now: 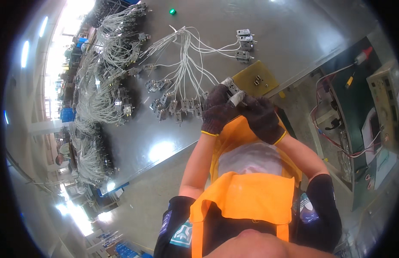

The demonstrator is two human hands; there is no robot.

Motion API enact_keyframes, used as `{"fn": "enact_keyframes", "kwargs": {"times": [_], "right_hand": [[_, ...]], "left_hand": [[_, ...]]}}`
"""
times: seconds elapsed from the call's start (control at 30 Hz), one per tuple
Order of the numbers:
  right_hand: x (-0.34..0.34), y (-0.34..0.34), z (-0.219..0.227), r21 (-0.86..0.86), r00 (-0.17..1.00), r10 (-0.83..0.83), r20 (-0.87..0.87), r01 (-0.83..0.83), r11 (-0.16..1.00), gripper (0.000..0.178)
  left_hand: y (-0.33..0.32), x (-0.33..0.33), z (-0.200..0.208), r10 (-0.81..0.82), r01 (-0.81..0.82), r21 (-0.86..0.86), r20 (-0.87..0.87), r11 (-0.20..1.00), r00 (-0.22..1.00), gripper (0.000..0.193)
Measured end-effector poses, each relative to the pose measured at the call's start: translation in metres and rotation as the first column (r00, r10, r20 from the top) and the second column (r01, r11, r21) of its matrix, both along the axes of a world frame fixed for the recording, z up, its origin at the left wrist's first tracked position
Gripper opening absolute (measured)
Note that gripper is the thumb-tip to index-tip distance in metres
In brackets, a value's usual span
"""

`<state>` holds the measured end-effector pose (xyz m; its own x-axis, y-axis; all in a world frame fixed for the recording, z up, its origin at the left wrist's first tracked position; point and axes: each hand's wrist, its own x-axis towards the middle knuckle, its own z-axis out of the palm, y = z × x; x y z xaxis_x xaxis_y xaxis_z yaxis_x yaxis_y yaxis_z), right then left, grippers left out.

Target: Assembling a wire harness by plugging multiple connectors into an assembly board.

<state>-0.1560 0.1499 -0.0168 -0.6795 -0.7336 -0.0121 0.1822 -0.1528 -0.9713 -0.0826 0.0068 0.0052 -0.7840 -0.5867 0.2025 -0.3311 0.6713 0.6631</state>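
Observation:
Both my hands wear dark knit gloves with yellow cuffs. With its fingers closed, my left hand (217, 109) grips a small silver metal switch-like part (233, 88) over the table's near edge. White wrapping shows at its fingertips. My right hand (263, 118) is closed right beside that part; what its fingers hold, if anything, is hidden. Left of my hands lies a bundle of white cables (182, 64) with several similar metal parts (178, 105) on their ends. A few more such parts (244, 45) lie beyond my hands.
A yellow plate (259, 77) with several tiny metal pieces lies by my right hand on the grey table (294, 30). Big heaps of cabled parts (96, 94) line the left side. A green round object (172, 12) sits at the back. Right stands a dark green bench (354, 103) with wires.

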Motion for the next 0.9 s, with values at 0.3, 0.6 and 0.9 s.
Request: {"fn": "enact_keyframes", "kwargs": {"times": [0.3, 0.6, 0.9], "right_hand": [[-0.007, 0.004, -0.029, -0.425, 0.375, 0.469, 0.799, -0.198, 0.883, 0.025], [-0.011, 0.002, -0.025, -0.149, 0.836, 0.166, 0.523, -0.101, 0.984, 0.023], [-0.05, 0.001, -0.012, -0.15, 0.863, 0.024, 0.505, 0.061, 0.987, 0.021]], "left_hand": [[-0.002, 0.006, -0.006, -0.189, 0.169, -0.406, -0.009, 0.898, 0.982, 0.059], [0.007, 0.022, 0.002, 0.179, 0.248, 0.831, -0.379, 0.498, 0.908, 0.061], [0.001, 0.012, -0.029, 0.113, 0.133, 0.642, -0.327, 0.755, 0.938, 0.055]]}}
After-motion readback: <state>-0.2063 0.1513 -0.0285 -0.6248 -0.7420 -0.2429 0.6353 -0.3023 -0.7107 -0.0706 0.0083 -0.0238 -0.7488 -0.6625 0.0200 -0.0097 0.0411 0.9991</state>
